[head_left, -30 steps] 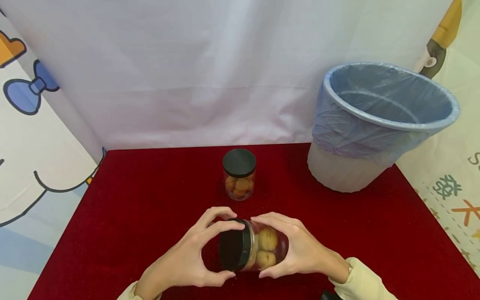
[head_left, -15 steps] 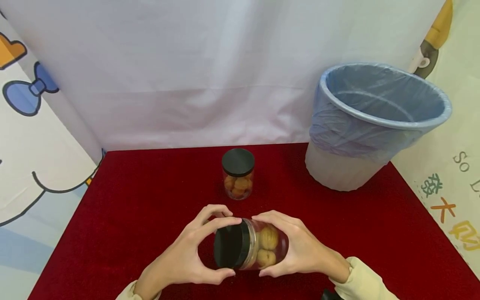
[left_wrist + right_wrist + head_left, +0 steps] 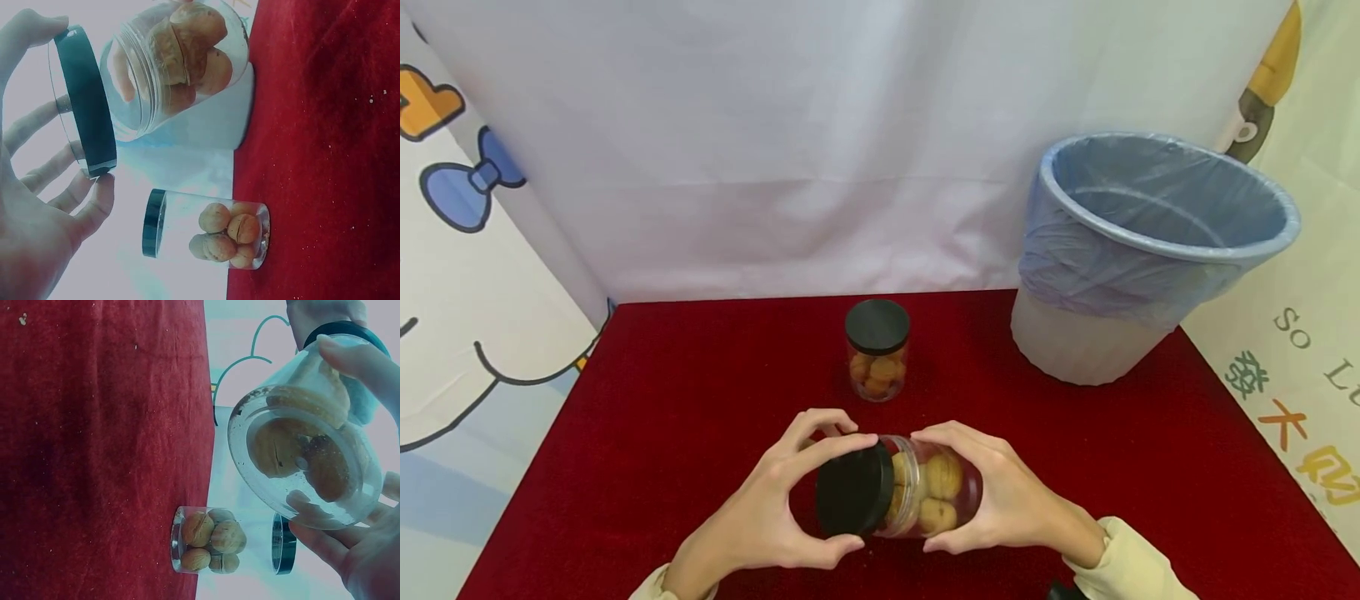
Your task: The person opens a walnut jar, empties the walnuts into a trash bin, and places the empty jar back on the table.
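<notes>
My left hand grips the rim of a black lid between thumb and fingers. In the left wrist view the lid is off the jar, with a gap between it and the threaded neck. My right hand holds the clear jar round its body, tilted on its side with its mouth toward the lid. Several walnuts lie inside, seen through the base in the right wrist view. Behind both hands a second walnut jar stands upright, its black lid on.
A bin lined with a blue plastic bag stands at the back right. Red cloth covers the table, with small crumbs on it. A white curtain hangs behind, and printed cloth flanks the left side.
The lid has moved left, away from the jar, in my left hand, and more of the jar's neck shows. My right hand and the jar have shifted slightly right.
</notes>
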